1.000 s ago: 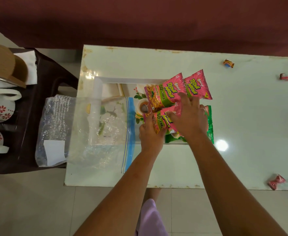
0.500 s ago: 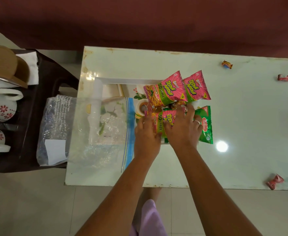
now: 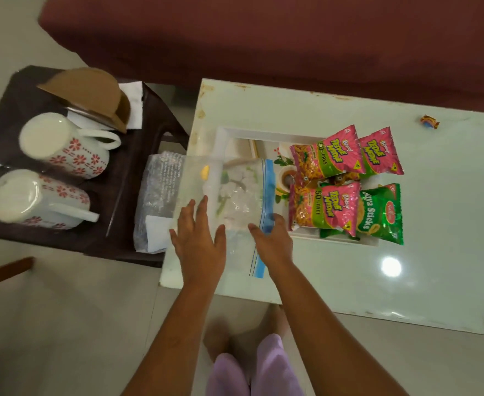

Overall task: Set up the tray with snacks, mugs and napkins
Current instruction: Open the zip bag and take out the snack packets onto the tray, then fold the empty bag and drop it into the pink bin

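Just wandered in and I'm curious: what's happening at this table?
A person is laying out a tray on the table. Pink and green snack packets already lie on its right side. Both hands, left and right, are open over a clear zip bag covering the tray's left part. Two mugs wait on a dark side stand.

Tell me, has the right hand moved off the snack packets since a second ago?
Yes. The right hand left the pink snack packets and shifted left along the tray onto the zip bag's blue strip.
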